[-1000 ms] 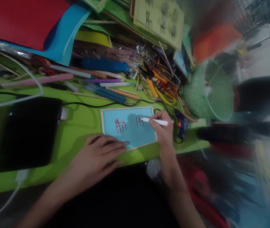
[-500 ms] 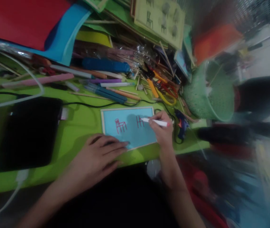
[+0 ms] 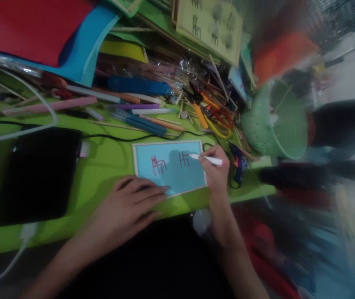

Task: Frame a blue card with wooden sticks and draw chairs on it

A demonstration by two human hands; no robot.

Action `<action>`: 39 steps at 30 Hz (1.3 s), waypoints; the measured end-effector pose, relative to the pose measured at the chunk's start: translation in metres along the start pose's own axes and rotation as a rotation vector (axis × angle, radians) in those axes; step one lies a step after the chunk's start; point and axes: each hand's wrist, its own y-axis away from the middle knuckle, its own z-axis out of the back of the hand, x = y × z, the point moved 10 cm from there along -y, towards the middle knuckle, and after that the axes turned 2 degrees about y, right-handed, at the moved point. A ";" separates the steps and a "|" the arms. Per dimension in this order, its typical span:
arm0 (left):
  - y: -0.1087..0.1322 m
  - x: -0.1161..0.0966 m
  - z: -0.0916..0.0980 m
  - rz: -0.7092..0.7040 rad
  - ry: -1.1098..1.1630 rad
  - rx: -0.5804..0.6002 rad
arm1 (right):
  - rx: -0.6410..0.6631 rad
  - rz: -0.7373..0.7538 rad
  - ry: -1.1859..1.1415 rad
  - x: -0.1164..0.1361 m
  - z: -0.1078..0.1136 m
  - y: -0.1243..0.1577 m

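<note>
A light blue board (image 3: 171, 178) with a pale wooden frame lies on the green tabletop. On its left part is a red line drawing of a chair (image 3: 159, 165); to the right of that are several red strokes (image 3: 183, 159) resembling part of another chair. My right hand (image 3: 216, 172) pinches a white marker (image 3: 211, 160) with a pink-red end, its tip at the upper right of these strokes. Flat over the board's lower left edge rests my left hand (image 3: 136, 201), fingers stretched out and holding nothing.
Left of the board lies a black tablet-like device (image 3: 37, 178) with cables. Pens (image 3: 140, 122), orange-handled pliers (image 3: 199, 112) and sticks crowd the back. A glue gun (image 3: 239, 162) and a green basket (image 3: 277, 120) stand right. A yellow board with chair pictures (image 3: 208, 29) is behind.
The marker and my right hand have shifted slightly to the right. A short red stroke now shows at the top of the right-hand drawing. My left hand has stayed put.
</note>
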 end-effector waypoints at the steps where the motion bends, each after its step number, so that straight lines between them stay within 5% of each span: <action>1: 0.000 0.000 0.000 0.003 0.002 0.002 | -0.003 -0.004 0.000 0.000 0.001 0.000; 39: 0.004 0.004 -0.005 0.038 0.011 0.055 | -0.016 -0.021 0.012 -0.004 0.004 -0.002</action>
